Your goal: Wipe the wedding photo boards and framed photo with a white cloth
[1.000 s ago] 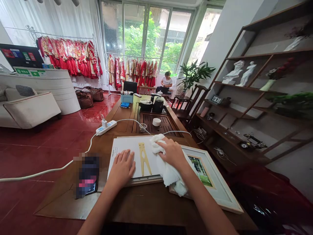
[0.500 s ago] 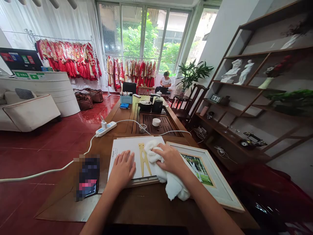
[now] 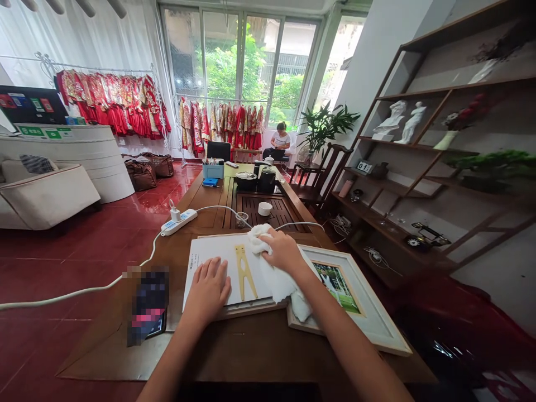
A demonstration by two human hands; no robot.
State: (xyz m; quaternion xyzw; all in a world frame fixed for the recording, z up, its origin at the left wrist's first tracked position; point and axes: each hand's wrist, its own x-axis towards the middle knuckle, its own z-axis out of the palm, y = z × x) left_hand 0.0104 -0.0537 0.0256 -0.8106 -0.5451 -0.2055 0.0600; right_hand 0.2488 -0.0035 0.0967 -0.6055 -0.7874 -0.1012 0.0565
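My left hand point(image 3: 208, 289) lies flat with fingers stretched out on the white back panel point(image 3: 213, 258) of a picture frame on the wooden table point(image 3: 251, 352). A gold stand leg point(image 3: 244, 271) is fixed to that panel, just right of my left hand. My right hand point(image 3: 282, 251) is closed on a white cloth point(image 3: 276, 282) and presses it onto the panel's right side. The cloth trails down towards a second, white-framed picture point(image 3: 368, 318) that lies face up beside the panel.
A phone point(image 3: 147, 305) lies left of the panel. A white power strip point(image 3: 179, 221) and its cable cross the table. Beyond stand a tea tray point(image 3: 276, 215), a cup point(image 3: 264, 208) and kettles. Shelves point(image 3: 419, 167) stand at the right. A person point(image 3: 278, 142) sits far off by the window.
My right hand has slid the cloth down and back up along the panel's right side; it now sits higher, near the top edge. My left hand has stayed put.
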